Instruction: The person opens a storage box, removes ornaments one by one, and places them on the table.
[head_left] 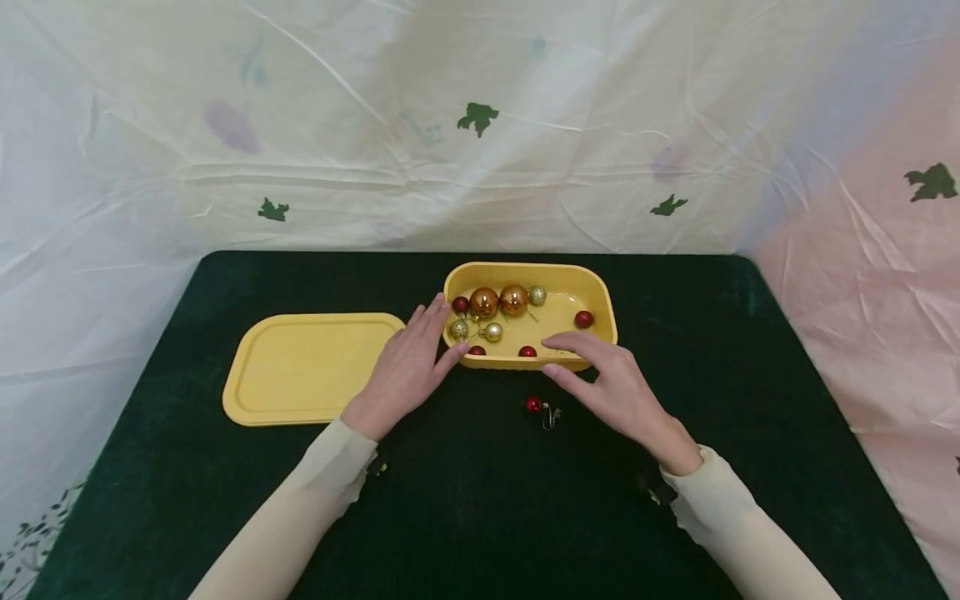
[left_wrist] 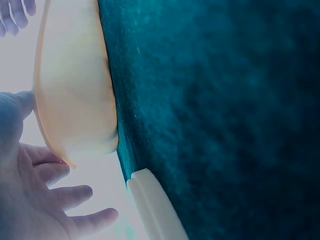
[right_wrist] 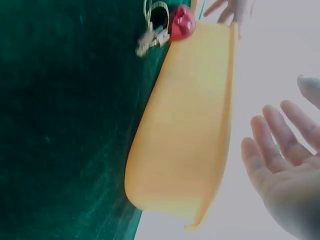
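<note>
Yellow box [head_left: 498, 363]: judged light, stiff, smooth; best held by rim [head_left: 528, 265] at ends. Touched by straight-fingered left hand [head_left: 408, 362]; overhung by empty right hand [head_left: 618, 387], thumb apart from fingers.

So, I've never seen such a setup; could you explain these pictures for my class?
There's no machine: these are a person's bare left hand and right hand. The wide picture comes from a camera on the head; the close ones from a camera on each wrist. On the dark green surface sit a flat yellow lid and an open yellow box holding red, golden and coppery balls. Another red ball lies in front of the box. The left hand touches the box's left end; the right hand is spread near its front rim. Nothing is in either grip.
</note>
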